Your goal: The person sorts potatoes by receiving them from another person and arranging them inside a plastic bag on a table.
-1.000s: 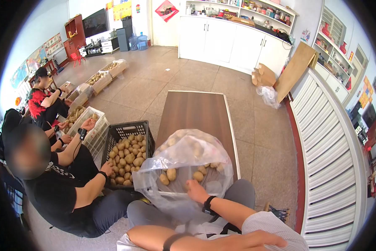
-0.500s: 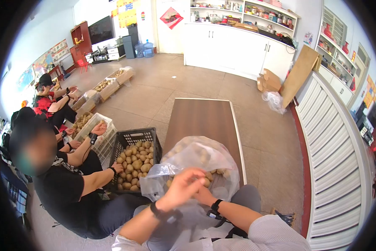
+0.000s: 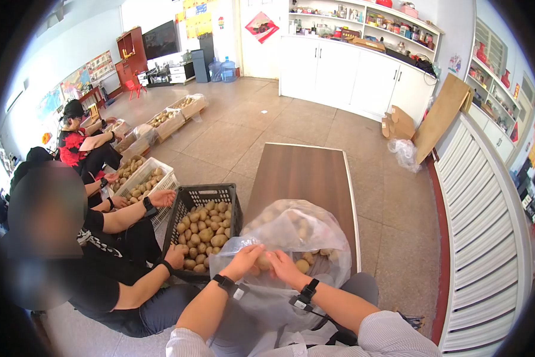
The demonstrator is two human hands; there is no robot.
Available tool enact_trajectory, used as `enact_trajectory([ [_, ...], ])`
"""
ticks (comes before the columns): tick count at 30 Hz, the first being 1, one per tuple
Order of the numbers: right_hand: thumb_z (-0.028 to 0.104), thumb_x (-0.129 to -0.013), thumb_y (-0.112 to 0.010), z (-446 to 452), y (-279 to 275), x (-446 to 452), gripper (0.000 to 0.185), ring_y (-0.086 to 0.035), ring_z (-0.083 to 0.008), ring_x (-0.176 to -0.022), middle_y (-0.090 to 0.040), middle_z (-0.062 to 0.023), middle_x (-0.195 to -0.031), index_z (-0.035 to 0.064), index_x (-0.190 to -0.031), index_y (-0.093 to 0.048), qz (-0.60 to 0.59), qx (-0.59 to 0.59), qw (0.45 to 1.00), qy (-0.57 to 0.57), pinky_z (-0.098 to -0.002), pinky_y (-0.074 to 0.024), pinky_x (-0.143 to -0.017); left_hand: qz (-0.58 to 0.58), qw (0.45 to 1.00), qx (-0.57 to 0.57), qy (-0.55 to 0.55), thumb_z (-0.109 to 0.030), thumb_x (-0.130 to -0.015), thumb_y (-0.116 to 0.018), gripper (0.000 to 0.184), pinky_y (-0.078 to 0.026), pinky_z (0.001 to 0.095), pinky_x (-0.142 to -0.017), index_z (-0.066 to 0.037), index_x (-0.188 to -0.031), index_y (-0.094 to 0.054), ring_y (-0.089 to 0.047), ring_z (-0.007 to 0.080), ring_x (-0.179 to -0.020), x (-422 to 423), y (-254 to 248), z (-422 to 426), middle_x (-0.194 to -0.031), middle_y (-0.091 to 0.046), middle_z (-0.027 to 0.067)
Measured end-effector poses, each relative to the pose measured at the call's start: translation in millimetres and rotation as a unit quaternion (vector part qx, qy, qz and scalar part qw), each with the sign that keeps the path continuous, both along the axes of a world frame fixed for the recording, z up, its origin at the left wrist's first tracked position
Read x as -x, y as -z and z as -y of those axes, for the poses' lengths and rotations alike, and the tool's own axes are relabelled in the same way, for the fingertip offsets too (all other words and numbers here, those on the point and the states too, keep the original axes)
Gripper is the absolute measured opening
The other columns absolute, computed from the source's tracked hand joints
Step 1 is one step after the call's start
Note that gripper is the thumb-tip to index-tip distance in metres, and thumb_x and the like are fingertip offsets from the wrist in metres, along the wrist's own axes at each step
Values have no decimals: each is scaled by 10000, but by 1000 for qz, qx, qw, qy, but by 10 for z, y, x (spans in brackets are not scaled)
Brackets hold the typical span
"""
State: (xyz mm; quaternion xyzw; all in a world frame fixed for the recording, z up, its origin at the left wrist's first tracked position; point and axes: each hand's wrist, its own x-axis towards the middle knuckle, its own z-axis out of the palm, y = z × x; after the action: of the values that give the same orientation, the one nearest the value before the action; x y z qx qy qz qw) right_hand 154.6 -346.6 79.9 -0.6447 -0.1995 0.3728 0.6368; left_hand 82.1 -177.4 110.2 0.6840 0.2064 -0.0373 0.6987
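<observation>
My left hand [image 3: 243,262] and my right hand [image 3: 286,269] meet over the mouth of a large clear plastic bag [image 3: 327,226]. Curled fingers of both hands close around what looks like a potato [image 3: 263,262], mostly covered by them. More potatoes [image 3: 303,265] lie inside the bag, some blurred behind the plastic. The bag rests on the near end of a brown table [image 3: 300,172] and hangs down over my lap. Left of it stands a black crate [image 3: 236,205] filled with potatoes [image 3: 202,229].
A co-worker's hand [image 3: 175,256] reaches to the black crate's near left side. White crates [image 3: 160,184] and boxes of potatoes [image 3: 160,119] line up beyond, with more people seated alongside. A white railing [image 3: 482,238] runs along the right.
My left hand has come down to meet my right hand at the bag's mouth. The view has turned slightly left. The co-worker's arm beside the black crate has shifted.
</observation>
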Motion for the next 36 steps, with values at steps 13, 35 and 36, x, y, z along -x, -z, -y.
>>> enact_trajectory([
  [13, 325, -976, -600, 91, 501, -61, 432, -663, -308, -905, -643, -198, -1046, -13, -1234, -527, 293, 81, 953, -2, -409, -526, -814, 62, 948, 275, -144, -273, -971, -640, 244, -529, 335, -597, -76, -1106, -592, -631, 200, -695, 110, 99, -472, -932, -665, 74],
  [35, 324, -804, -716, 762, 639, -310, 597, -519, -430, -1165, -420, -195, -1403, 100, -1329, -541, 454, 391, 800, 24, -510, -489, -951, 71, 821, 285, -489, -121, -961, -544, 206, -577, 404, -653, 6, -1120, -577, -606, 293, -803, 179, 920, -1396, -1040, -615, 152],
  [36, 323, -801, -718, 760, 634, -306, 580, -521, -433, -1166, -408, -195, -1419, 115, -1317, -555, 450, 397, 800, 7, -506, -494, -947, 65, 804, 296, -511, -117, -956, -547, 202, -579, 408, -651, 10, -1110, -577, -604, 294, -805, 179, 935, -1415, -1047, -607, 154],
])
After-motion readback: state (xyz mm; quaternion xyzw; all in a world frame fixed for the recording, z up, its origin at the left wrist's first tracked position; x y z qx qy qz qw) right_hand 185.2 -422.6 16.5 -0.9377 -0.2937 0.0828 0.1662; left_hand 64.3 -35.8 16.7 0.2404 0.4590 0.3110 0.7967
